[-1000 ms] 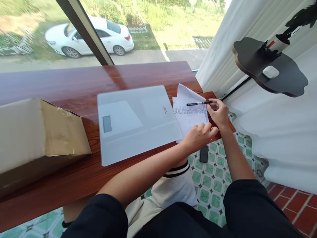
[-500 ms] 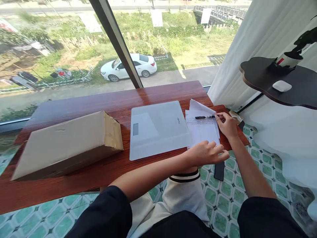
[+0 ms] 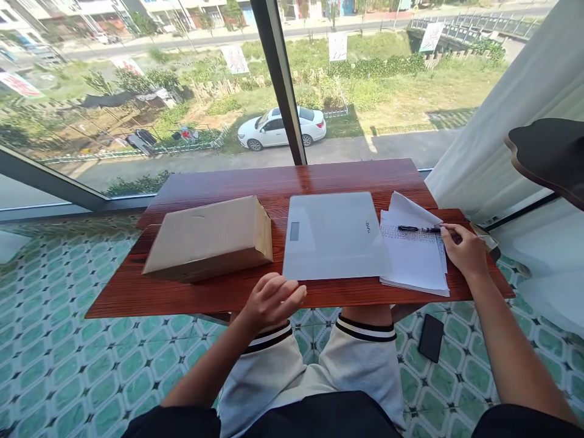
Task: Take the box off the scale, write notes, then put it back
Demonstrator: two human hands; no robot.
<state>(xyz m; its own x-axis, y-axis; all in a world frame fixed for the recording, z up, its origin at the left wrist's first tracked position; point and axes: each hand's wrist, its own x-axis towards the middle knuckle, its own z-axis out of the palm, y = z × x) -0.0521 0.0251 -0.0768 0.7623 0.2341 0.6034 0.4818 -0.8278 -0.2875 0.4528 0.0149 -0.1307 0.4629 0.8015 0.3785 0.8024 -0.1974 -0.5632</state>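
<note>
My right hand (image 3: 464,248) is at the right end of the table, its thumb and forefinger pinching the end of a black pen (image 3: 413,229). The pen lies level across several loose white sheets of paper (image 3: 413,261) covered partly with writing; the top corner of one sheet is lifted. My left hand (image 3: 275,298) hovers above the table's front edge, fingers loosely bent, with nothing visible in it. Ahead of it lies a flat white glass scale (image 3: 335,243) with a small grey display. A closed brown cardboard box (image 3: 210,234) rests to the left.
The reddish-brown wooden table (image 3: 255,298) stands against large windows. A black phone (image 3: 431,337) lies on the green tiled floor below its front edge. At the right are a white curtain (image 3: 493,121) and a dark wavy-edged shelf (image 3: 547,152).
My left hand has moved left, away from the papers, to the table's front edge between box and scale. My right hand stays at the pen's end. The view has turned left.
</note>
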